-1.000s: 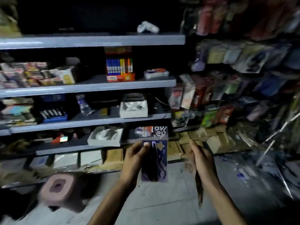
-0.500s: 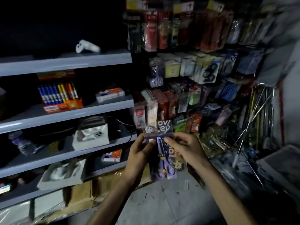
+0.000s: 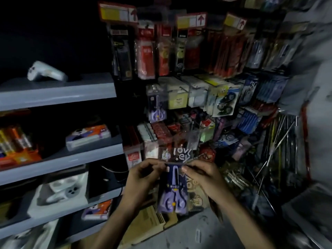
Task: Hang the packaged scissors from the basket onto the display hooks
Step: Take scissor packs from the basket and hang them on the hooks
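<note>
Evidently, the packaged scissors (image 3: 173, 187) are pinched near the top by the left hand (image 3: 142, 178) and right hand (image 3: 204, 178), not yet hung; a matching pack (image 3: 157, 108) is seen hung above. The basket is not shown.

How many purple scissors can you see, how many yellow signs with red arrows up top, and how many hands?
Purple-handled scissors in clear plastic packs: 2, one held, one hanging
Yellow-and-red card signs with arrows: 3
Bare hands: 2, left hand, right hand
Total: 7
</note>
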Demonstrator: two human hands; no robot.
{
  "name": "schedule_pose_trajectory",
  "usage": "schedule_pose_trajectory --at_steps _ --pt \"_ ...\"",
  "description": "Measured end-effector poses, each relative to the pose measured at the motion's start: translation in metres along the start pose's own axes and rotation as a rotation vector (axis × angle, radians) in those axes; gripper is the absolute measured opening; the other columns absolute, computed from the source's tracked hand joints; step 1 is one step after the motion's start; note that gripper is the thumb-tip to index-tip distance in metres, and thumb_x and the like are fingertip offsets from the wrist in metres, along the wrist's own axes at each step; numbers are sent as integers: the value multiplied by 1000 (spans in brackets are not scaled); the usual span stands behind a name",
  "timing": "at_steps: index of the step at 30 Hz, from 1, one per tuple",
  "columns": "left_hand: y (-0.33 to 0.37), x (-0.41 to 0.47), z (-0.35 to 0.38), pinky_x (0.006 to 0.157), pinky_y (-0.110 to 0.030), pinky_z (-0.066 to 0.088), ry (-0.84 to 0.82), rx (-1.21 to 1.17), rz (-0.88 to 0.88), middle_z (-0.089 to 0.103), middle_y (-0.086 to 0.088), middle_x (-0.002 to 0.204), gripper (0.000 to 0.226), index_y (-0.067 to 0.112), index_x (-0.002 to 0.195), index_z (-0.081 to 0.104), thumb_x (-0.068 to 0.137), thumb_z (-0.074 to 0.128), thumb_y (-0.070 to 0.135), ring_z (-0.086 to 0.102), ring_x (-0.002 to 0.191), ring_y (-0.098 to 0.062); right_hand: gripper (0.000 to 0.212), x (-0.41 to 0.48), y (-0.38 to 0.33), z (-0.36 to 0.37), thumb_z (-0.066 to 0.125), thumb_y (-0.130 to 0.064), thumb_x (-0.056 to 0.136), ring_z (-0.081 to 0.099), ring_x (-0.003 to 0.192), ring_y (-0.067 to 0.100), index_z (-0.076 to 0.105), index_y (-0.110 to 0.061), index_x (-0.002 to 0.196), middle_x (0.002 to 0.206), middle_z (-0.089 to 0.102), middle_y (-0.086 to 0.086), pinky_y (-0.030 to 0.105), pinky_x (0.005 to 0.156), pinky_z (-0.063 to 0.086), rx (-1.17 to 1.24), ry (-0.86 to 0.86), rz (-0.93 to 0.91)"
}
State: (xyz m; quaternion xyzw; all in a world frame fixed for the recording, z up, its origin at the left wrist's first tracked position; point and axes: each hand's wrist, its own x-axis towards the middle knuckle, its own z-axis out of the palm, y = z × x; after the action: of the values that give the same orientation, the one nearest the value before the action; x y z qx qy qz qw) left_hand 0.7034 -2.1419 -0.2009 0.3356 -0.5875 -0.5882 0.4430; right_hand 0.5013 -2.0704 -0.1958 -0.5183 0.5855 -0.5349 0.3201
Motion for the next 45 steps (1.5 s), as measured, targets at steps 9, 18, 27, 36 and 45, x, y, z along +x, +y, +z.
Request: schedule_pose_trajectory --at_steps 9,18,27,36,45 --pt "-12 73 56 73 -37 64 39 71 -10 79 -11 94 8 5 95 74 95 71 13 77 90 -24 12 80 29 -67 72 -22 95 69 82 17 77 -14 88 85 74 10 24 73 49 52 -75 4" --pt "-19 120 122 77 -43 65 263 7 -55 78 -13 96 10 -1 101 70 98 67 9 77 91 -30 8 152 51 -118 74 -20 91 66 68 5 79 -20 86 71 73 -5 15 61 46 146 -127 -24" --pt "-6 155 98 83 -42 61 454 212 45 79 -7 93 10 12 100 75 96 72 20 76 91 -28 6 205 57 -91 72 -17 93 70 74 5 77 -18 90 79 76 -5 12 63 49 182 -135 -13" --pt "27 201 48 78 -36 61 567 243 164 79 -3 100 22 14 118 71 98 73 21 76 91 -20 7 232 57 -57 75 -18 91 71 83 -4 76 -24 95 83 76 -20 10 71 52 239 20 26" --pt "34 215 48 77 -31 59 378 150 174 76 -8 91 15 5 107 73 102 67 18 73 81 -15 14 244 44 -43 73 -17 93 71 79 4 74 -27 84 78 76 -13 16 71 54 194 62 -60"
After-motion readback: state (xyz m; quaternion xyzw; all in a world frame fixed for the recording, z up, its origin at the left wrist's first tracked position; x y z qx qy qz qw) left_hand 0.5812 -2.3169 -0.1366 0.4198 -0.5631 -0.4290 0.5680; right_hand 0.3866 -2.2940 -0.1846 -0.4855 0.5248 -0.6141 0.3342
